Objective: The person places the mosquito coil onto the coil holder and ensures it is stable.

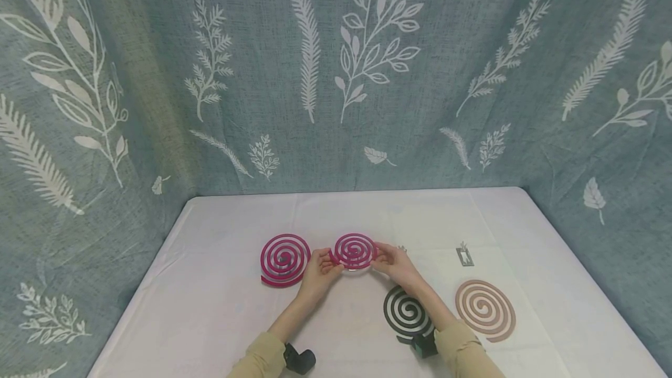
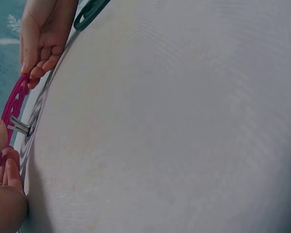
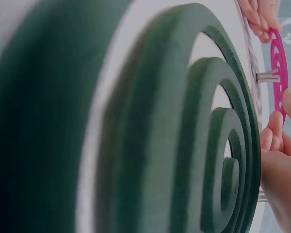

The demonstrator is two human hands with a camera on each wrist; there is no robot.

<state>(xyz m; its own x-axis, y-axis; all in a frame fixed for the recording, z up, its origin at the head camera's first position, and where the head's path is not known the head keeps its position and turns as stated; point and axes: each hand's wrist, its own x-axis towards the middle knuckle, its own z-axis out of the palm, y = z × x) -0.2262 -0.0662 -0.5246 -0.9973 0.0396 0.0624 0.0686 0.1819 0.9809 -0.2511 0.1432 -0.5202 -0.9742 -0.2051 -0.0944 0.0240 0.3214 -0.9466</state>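
Observation:
A magenta mosquito coil (image 1: 354, 251) is held upright, its face toward the head view. My left hand (image 1: 320, 273) pinches its left edge between thumb and fingers. On the opposite edge my right hand (image 1: 397, 264) pinches it the same way. In the left wrist view a small metal coil stand (image 2: 20, 126) meets the coil's middle; whether it is fixed there I cannot tell. Just left of my left hand, a second magenta coil (image 1: 284, 259) stands upright. Below my right wrist is a dark green coil (image 1: 409, 311), partly covered by the forearm.
A brown coil (image 1: 483, 307) lies at the right on the white-covered table (image 1: 220, 308). Behind it is a flat metal stand (image 1: 465, 256). Another metal piece (image 1: 402, 248) shows partly behind my right hand. A patterned blue-green curtain (image 1: 336, 150) surrounds the table's back and sides.

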